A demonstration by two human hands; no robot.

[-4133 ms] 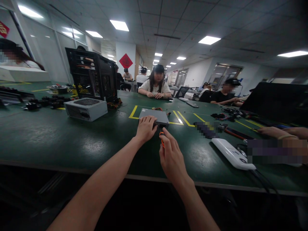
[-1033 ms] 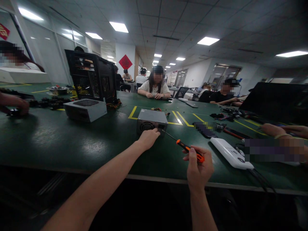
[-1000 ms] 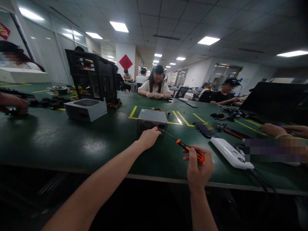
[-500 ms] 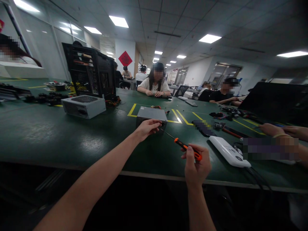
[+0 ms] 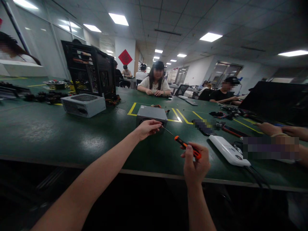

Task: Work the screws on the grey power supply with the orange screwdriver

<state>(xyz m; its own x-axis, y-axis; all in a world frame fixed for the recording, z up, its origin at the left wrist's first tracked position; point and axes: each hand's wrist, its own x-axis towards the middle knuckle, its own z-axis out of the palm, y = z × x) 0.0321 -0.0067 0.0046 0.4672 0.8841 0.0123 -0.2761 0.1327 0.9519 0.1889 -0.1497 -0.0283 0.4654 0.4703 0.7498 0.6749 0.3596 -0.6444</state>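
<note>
My right hand (image 5: 196, 165) is wrapped round the handle of a black and orange screwdriver (image 5: 184, 144). Its thin shaft points up and left, and the tip meets the fingertips of my left hand (image 5: 150, 129). Thumb and fingers of that hand are pinched together; whatever they hold is too small to make out. Just behind the left hand a grey computer power supply (image 5: 152, 112) lies on the green table, its near face partly hidden by my fingers. Coloured cables come out at its back.
To the left stand a second power supply (image 5: 84, 104) and a black computer case (image 5: 93, 72). A metal bowl (image 5: 55, 84) is farther left. On the right lie a white device (image 5: 228, 150) and cables; a co-worker's hands (image 5: 271, 129) are beyond. Another person (image 5: 155, 83) sits opposite.
My right hand has shifted slightly left, bringing the screwdriver tip a little up against my left fingertips. The left hand is nearly still, and the power supply has not moved.
</note>
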